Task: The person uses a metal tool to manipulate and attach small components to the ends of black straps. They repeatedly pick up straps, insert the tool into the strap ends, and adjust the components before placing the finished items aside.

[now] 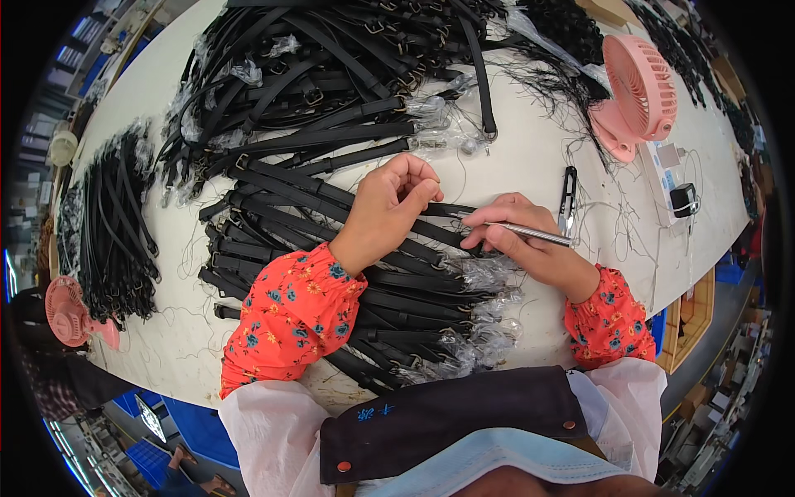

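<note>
My left hand (389,207) pinches the end of a black strap (439,210) that lies across a row of black straps (323,257) on the white table (538,149). My right hand (530,244) grips a thin silver pen-like tool (522,231), its tip pointing left at that strap end. Both forearms wear red floral sleeves. Several strap ends near my right hand are wrapped in clear plastic (489,277).
A large heap of black straps (331,74) fills the far table. Black thread snips (566,199) lie just beyond my right hand. A pink desk fan (638,91) stands at the far right, another pink fan (70,311) at the left edge beside a bundle of straps (112,232).
</note>
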